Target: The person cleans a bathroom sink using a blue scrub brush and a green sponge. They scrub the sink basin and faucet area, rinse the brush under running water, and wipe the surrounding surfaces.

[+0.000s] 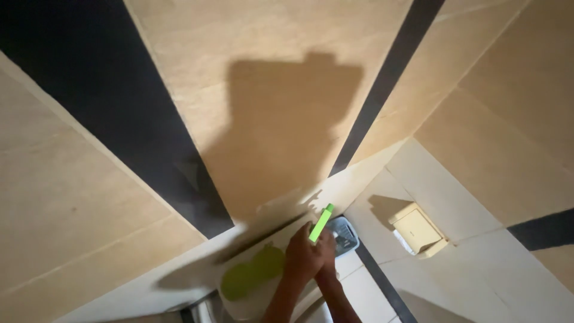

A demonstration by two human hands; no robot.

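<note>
**Two hands on a green stick by a tiled wall**

Head cam: both hands meet low centre. The left hand (301, 256) and right hand (326, 248) are closed together round a slim bright-green plastic stick (321, 222). Its long axis tilts up-right, tip pointing away from the wrists. A beige wall switch box (417, 229) sits to the right, apart.

My one head view tilts steeply, facing tiled walls (269, 90); the hands (308, 257) sit low at the bottom edge, fairly near.
</note>
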